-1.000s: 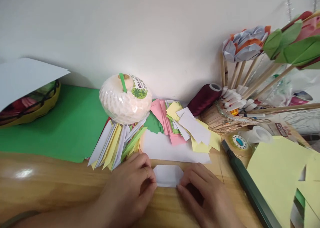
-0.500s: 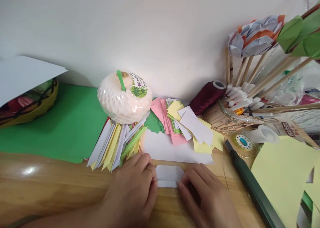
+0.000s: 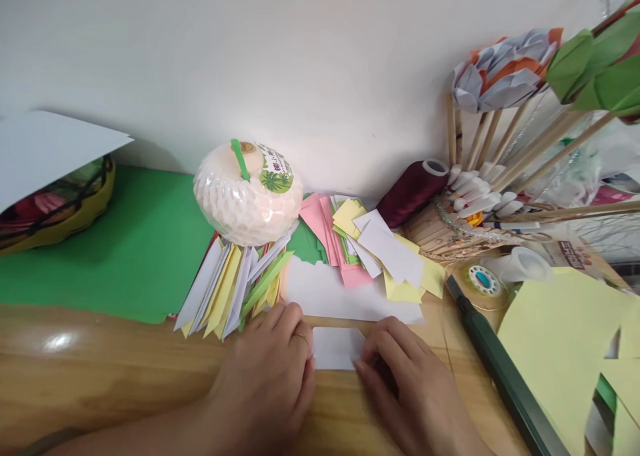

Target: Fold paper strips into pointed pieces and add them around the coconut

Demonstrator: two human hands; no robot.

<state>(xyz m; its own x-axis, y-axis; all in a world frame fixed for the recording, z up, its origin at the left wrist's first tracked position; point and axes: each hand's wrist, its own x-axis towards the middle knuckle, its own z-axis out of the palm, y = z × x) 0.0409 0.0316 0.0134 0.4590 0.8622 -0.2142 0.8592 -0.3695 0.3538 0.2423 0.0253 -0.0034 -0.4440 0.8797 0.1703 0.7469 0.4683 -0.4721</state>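
A small white piece of paper (image 3: 337, 349) lies on the wooden table between my two hands, its long edges running left to right. My left hand (image 3: 277, 356) is closed at the paper's left end, with the thumb near the lower corner and a ring on one finger. At the opposite end, my right hand (image 3: 400, 369) pinches the paper between thumb and curled fingers. Both ends of the paper are hidden under the fingers. Just beyond lies a larger white sheet (image 3: 345, 299). Folded paper strips (image 3: 220, 293) in white, yellow and green fan out beyond my left hand.
A wrapped coconut (image 3: 247, 193) stands by the wall beside green paper (image 3: 135, 243). Coloured slips (image 3: 390, 249), a maroon thread spool (image 3: 413, 193) and a basket of sticks (image 3: 430, 236) stand to its right. A dark green cutter (image 3: 505, 369) lies beside yellow paper (image 3: 550, 349).
The lower strip of the white paper, set off by a crease before, no longer shows; the paper now looks flat and slightly narrower. Both hands keep their grip at its ends.
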